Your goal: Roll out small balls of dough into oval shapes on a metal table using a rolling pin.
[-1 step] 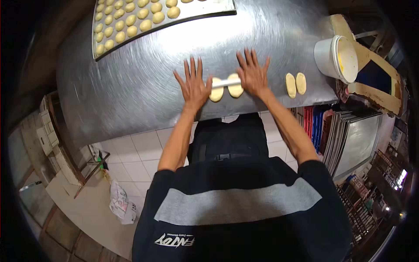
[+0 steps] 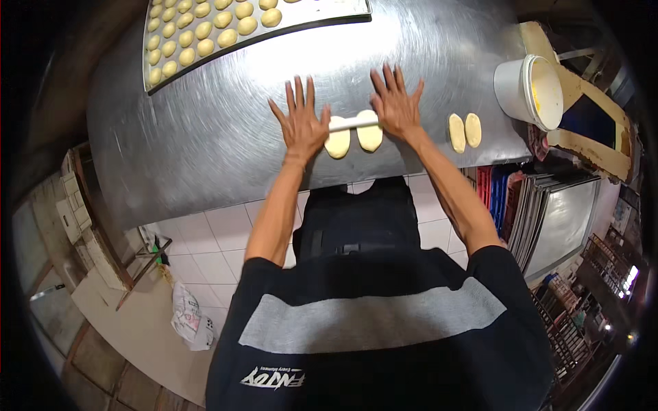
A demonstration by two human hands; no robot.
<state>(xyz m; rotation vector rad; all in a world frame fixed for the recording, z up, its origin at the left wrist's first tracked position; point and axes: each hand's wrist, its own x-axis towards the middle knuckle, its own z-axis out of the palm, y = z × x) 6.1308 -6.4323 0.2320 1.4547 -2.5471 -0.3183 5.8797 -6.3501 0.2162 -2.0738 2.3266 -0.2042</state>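
Note:
A thin white rolling pin (image 2: pixel 354 123) lies crosswise over two flattened dough pieces, the left one (image 2: pixel 337 144) and the right one (image 2: pixel 370 140), side by side on the metal table (image 2: pixel 205 144). My left hand (image 2: pixel 300 127) rests on the pin's left end, palm down with fingers spread. Over its right end, my right hand (image 2: pixel 397 109) is laid flat in the same way, fingers stretched out. Farther right are two slimmer oval dough pieces, one (image 2: pixel 456 133) close beside the other (image 2: pixel 473 130).
At the far left, a metal tray (image 2: pixel 346 8) holds rows of round dough balls. A white bucket (image 2: pixel 510 92) with yellow residue inside stands at the table's right end. Below the right edge are stacked metal sheets (image 2: pixel 565 219). A white sack (image 2: pixel 188 318) sits on the floor at left.
Both hands have shifted slightly away from me, and the rolling pin has moved a little farther up the two dough pieces. The dough now shows more below the pin.

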